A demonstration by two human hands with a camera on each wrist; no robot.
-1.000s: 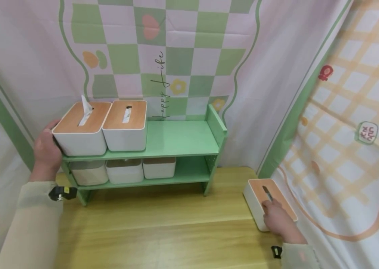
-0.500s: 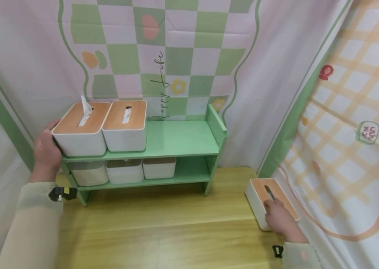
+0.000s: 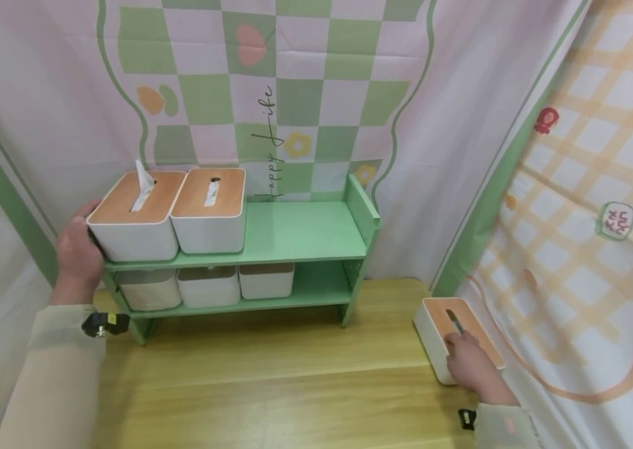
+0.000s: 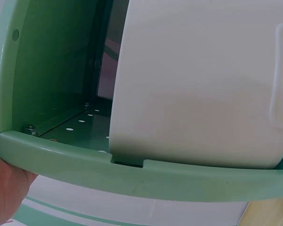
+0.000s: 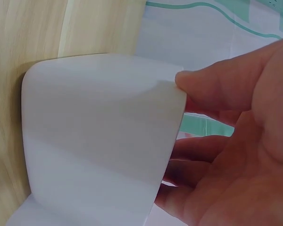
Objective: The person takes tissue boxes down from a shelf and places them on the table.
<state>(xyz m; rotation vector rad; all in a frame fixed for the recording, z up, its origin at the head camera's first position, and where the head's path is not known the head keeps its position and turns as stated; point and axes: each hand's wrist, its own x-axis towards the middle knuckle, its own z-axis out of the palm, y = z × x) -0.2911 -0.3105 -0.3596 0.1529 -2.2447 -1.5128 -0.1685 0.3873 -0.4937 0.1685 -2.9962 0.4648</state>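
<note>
In the head view, my left hand (image 3: 78,252) rests against the outer left end of a green two-tier shelf (image 3: 305,227), beside a white tissue box (image 3: 135,242) with a wood-look lid. Its fingertips are hidden behind the end panel. On the yellow wooden table to the right, my right hand (image 3: 472,362) holds another tissue box (image 3: 433,333) by its top. The right wrist view shows the thumb (image 5: 212,84) at the rim of this tissue box (image 5: 99,127) and the other fingers bent against the lid side. A dark slot (image 3: 454,321) shows in that lid.
A second tissue box (image 3: 209,234) stands beside the first on the upper tier. Three more white containers (image 3: 207,290) sit on the lower tier. Patterned fabric (image 3: 546,249) hangs behind and along both sides, close to the right-hand box.
The right-hand tissue box has moved slightly to the right along the table, with my right hand moving along with it. My left hand and the shelf have stayed in place.
</note>
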